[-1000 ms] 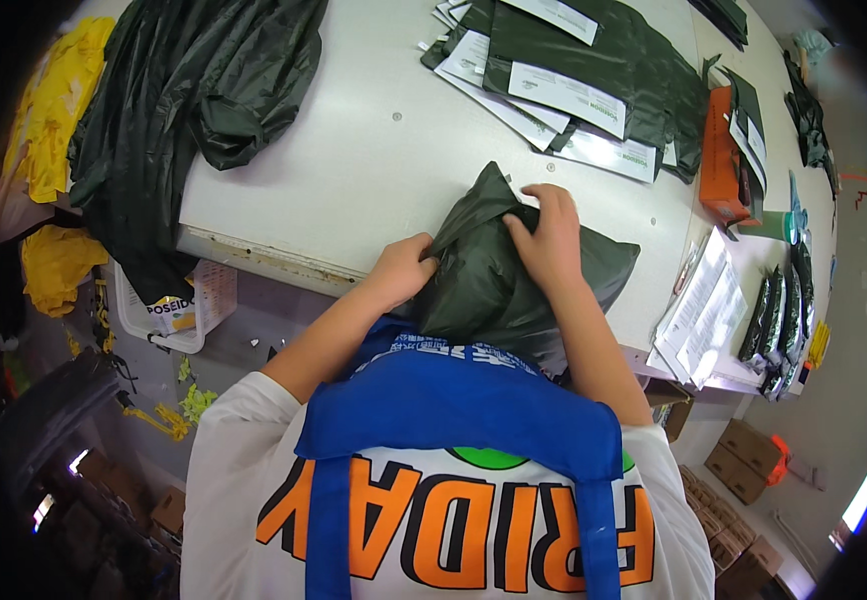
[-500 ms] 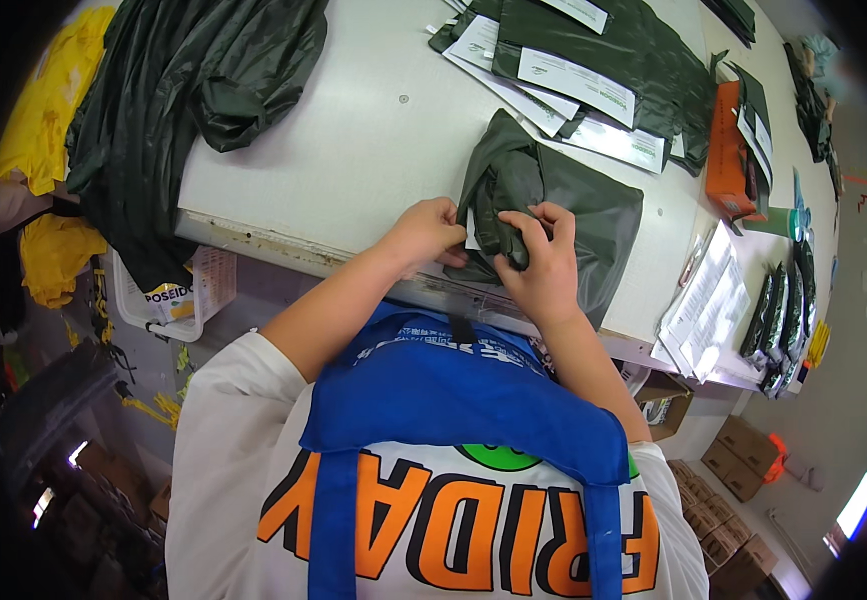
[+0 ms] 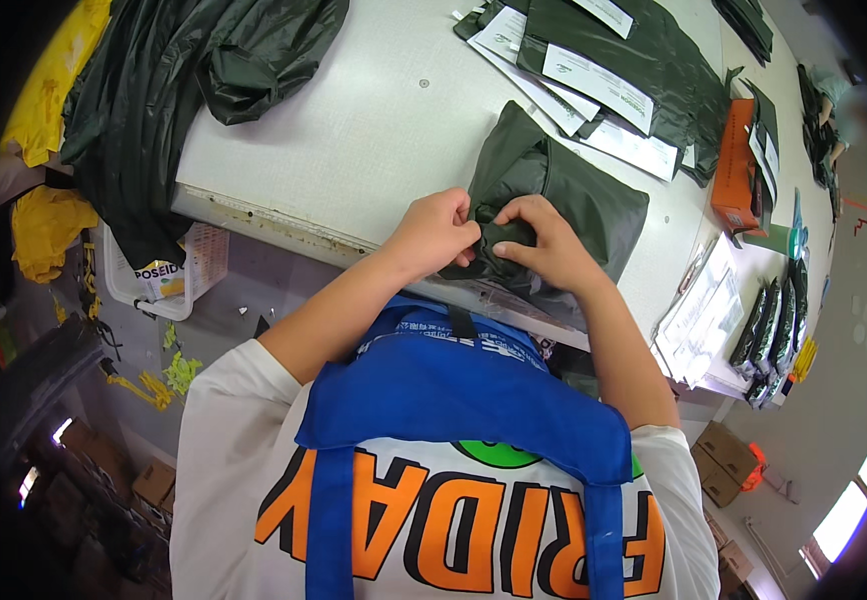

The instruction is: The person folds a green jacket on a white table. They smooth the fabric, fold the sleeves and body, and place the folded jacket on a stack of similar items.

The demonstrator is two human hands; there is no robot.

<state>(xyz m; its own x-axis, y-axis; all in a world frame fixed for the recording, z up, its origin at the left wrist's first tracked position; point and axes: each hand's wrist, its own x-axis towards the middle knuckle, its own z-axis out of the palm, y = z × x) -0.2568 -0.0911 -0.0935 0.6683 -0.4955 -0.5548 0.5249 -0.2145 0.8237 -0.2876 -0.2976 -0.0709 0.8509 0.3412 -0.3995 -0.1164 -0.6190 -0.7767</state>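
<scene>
A dark green bundle of smooth, shiny, folded material point(image 3: 594, 205) lies at the table's near edge, in front of me. My left hand point(image 3: 438, 235) is closed on its near left corner, thumb and fingertips pinching the edge. Just to the right, my right hand point(image 3: 546, 245) grips a gathered fold of the same bundle, its index finger and thumb curled in. The fingertips of both hands are close together at the fold. What lies inside the bundle is hidden.
Dark green sheets of material point(image 3: 144, 110) hang over the table's left edge, beside yellow cloth point(image 3: 49, 90). Flat dark packs point(image 3: 674, 90) with white leaflets lie beyond. An orange box point(image 3: 737, 180) and papers point(image 3: 699, 315) are at right. Below left hangs a white basket point(image 3: 212, 262).
Both hands have drawn the near fold of the bundle tighter together. A white label that showed between them is now out of sight. The view has shifted slightly.
</scene>
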